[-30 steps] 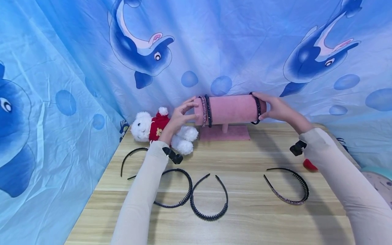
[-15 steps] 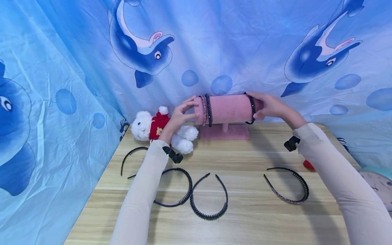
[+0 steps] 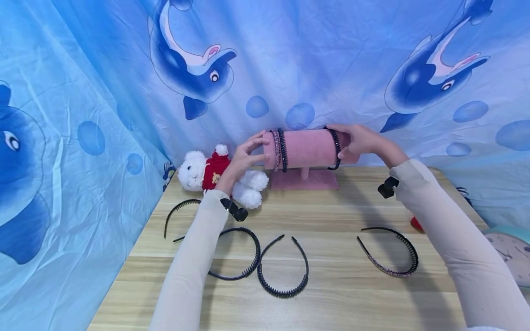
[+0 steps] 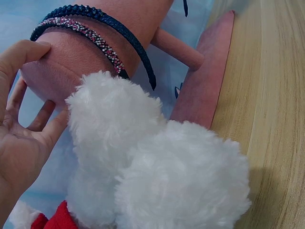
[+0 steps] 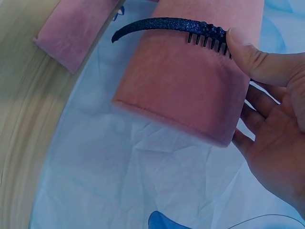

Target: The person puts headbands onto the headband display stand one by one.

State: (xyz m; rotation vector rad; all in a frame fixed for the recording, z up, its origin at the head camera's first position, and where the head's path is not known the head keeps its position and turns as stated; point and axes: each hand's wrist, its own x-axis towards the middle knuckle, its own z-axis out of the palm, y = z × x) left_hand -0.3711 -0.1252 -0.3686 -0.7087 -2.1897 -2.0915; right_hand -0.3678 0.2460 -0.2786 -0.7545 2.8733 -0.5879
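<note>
A pink velvet headband stand [image 3: 310, 149] with a horizontal roll stands at the back of the table. My left hand [image 3: 242, 161] grips the roll's left end, with fingers and thumb spread around the edge. Beside those fingers a pink glitter headband [image 4: 95, 38] and a dark toothed headband [image 4: 126, 33] sit side by side on the roll. Near the right end, my right hand [image 3: 362, 140] pinches a dark glittery headband [image 5: 167, 24] that straddles the roll. In the right wrist view its thumb presses the toothed part, and the other fingers pass behind the roll.
A white plush bear [image 3: 192, 172] in a red top lies left of the stand, under my left wrist. Several headbands lie on the wooden table [image 3: 331, 299], including a black one [image 3: 283, 293] at the front and a glittery one [image 3: 393, 273] at right. A red object [image 3: 416, 224] shows beside my right sleeve.
My right hand has slid its headband leftward along the roll, away from the right end. The left hand and the two headbands beside it have stayed in place.
</note>
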